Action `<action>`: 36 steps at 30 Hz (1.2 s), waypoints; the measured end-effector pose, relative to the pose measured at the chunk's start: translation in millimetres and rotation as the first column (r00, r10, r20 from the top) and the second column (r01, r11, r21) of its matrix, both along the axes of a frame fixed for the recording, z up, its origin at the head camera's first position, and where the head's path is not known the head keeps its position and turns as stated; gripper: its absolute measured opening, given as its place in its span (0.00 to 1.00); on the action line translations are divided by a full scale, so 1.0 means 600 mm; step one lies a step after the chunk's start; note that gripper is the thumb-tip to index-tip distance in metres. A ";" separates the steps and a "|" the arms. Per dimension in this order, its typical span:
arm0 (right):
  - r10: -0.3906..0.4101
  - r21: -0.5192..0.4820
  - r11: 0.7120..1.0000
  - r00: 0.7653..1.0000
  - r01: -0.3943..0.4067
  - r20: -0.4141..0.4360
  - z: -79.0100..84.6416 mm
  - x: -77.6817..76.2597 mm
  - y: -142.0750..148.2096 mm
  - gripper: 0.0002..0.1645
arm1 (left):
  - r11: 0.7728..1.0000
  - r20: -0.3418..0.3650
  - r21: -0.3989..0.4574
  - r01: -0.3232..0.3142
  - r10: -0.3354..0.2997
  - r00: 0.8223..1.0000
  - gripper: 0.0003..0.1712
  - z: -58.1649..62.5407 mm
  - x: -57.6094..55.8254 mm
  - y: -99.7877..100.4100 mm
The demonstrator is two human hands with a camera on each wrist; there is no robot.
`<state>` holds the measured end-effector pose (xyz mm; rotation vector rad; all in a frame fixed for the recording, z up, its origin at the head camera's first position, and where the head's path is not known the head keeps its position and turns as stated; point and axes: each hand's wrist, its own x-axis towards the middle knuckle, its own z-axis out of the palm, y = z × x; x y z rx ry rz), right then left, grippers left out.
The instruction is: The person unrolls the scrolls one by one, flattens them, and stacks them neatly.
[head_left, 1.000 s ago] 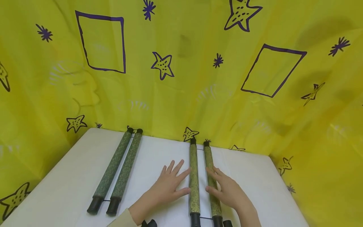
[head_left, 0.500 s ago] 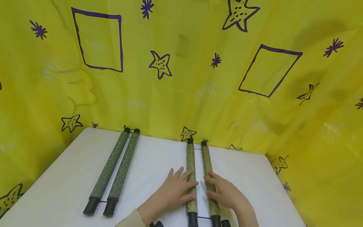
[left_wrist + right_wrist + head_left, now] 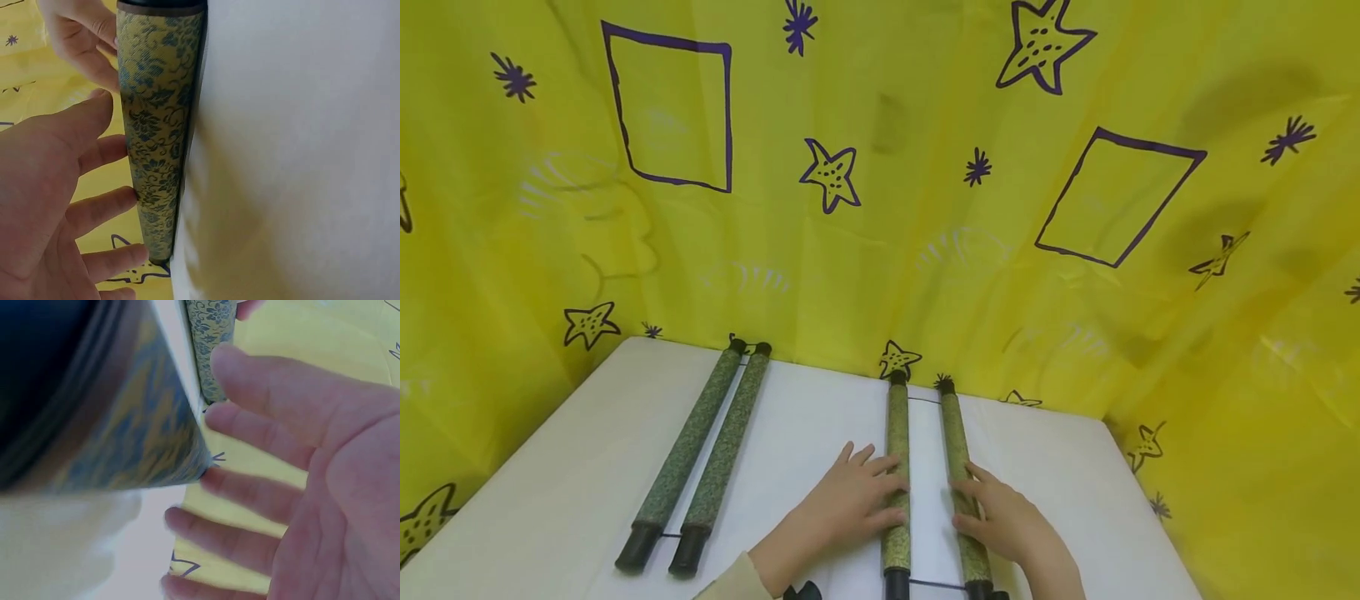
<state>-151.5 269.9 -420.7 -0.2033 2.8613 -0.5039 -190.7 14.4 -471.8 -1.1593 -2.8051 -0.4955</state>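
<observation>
Two yellow-green brocade scroll rolls with black end knobs lie side by side on the white table, thin dark lines spanning the gap at both ends. My left hand (image 3: pixel 850 504) touches the left roll (image 3: pixel 898 433) with spread, fairly straight fingers. In the left wrist view, fingertips meet the patterned side of this roll (image 3: pixel 153 106). My right hand (image 3: pixel 1009 517) is at the right roll (image 3: pixel 953 425), fingertips against its outer side. The right wrist view shows that roll's near end (image 3: pixel 144 437) large and blurred, with fingers (image 3: pixel 250 487) extended beside it.
A pair of green brocade rolls, a left one (image 3: pixel 692 442) and a right one (image 3: pixel 730 450), lies farther left on the table (image 3: pixel 587 467). Small black objects (image 3: pixel 805 592) show at the bottom edge. A yellow curtain (image 3: pixel 880 275) with drawn stars hangs around the table.
My left hand has come from beside the left yellow-green roll to contact with it. That roll has shifted left, and the gap between the two rolls has widened.
</observation>
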 end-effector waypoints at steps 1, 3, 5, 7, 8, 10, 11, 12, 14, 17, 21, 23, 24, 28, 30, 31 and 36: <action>-0.010 0.008 1.000 1.000 0.010 0.002 -0.001 0.001 0.000 0.32 | 1.000 -0.004 -0.002 0.002 -0.002 1.000 0.27 -0.003 -0.001 -0.001; -0.033 0.021 0.999 0.999 0.033 0.011 -0.001 0.002 -0.001 0.33 | 1.000 -0.006 -0.004 0.003 -0.003 1.000 0.28 -0.007 -0.002 -0.003; -0.045 0.037 0.998 0.999 0.045 0.019 -0.002 0.001 -0.001 0.34 | 1.000 -0.002 -0.007 0.004 -0.004 1.000 0.27 -0.008 -0.002 -0.004; -0.049 0.043 0.998 0.999 0.048 0.021 -0.002 0.000 0.000 0.34 | 1.000 0.000 -0.004 0.005 -0.005 1.000 0.27 -0.007 -0.002 -0.005; -0.048 0.041 0.998 0.999 0.048 0.014 -0.001 -0.002 0.000 0.34 | 1.000 0.000 -0.002 0.004 -0.004 1.000 0.26 -0.005 -0.002 -0.006; -0.043 0.042 0.998 0.999 0.043 -0.009 -0.001 -0.004 0.002 0.33 | 1.000 -0.013 0.000 -0.002 0.002 1.000 0.25 -0.001 -0.003 -0.007; -0.040 0.038 0.998 0.999 0.041 -0.018 -0.001 -0.005 0.003 0.32 | 1.000 -0.019 0.003 -0.006 0.006 1.000 0.25 0.002 -0.003 -0.008; -0.036 0.031 0.999 0.999 0.037 -0.025 -0.002 -0.005 0.004 0.31 | 1.000 -0.023 0.003 -0.011 0.011 1.000 0.24 0.004 -0.004 -0.009; -0.030 0.015 0.999 0.999 0.030 -0.030 -0.001 -0.006 0.005 0.31 | 1.000 -0.024 0.004 -0.022 0.022 0.999 0.23 0.007 -0.005 -0.011; -0.021 -0.003 1.000 0.999 0.021 -0.027 -0.001 -0.005 0.007 0.29 | 0.999 -0.013 0.017 -0.033 0.033 0.999 0.21 0.008 -0.007 -0.016; -0.014 0.010 1.000 0.999 0.014 -0.050 0.000 -0.004 0.007 0.27 | 0.999 -0.003 0.035 -0.030 0.030 1.000 0.20 0.008 -0.010 -0.018; -0.018 0.026 0.999 0.998 0.020 -0.054 0.001 -0.003 0.007 0.25 | 0.999 0.001 0.037 -0.025 0.025 1.000 0.21 0.008 -0.011 -0.019; -0.024 0.032 0.999 0.998 0.026 -0.050 0.002 -0.003 0.007 0.25 | 0.999 0.005 0.038 -0.024 0.024 1.000 0.21 0.008 -0.011 -0.019; -0.042 0.044 0.998 0.998 0.045 -0.051 0.002 -0.001 0.009 0.23 | 0.998 0.014 0.045 -0.032 0.031 0.999 0.21 0.006 -0.010 -0.020; -0.054 0.040 0.998 0.997 0.056 -0.049 0.001 0.001 0.011 0.23 | 0.998 0.016 0.054 -0.037 0.036 0.999 0.21 0.004 -0.010 -0.021; -0.051 0.045 0.998 0.997 0.053 -0.055 0.001 0.002 0.012 0.23 | 0.998 0.013 0.057 -0.038 0.037 0.999 0.21 0.003 -0.010 -0.021; -0.062 0.072 0.995 0.997 0.065 -0.050 -0.001 0.002 0.015 0.27 | 0.999 -0.011 0.037 -0.034 0.035 0.999 0.23 0.003 -0.010 -0.021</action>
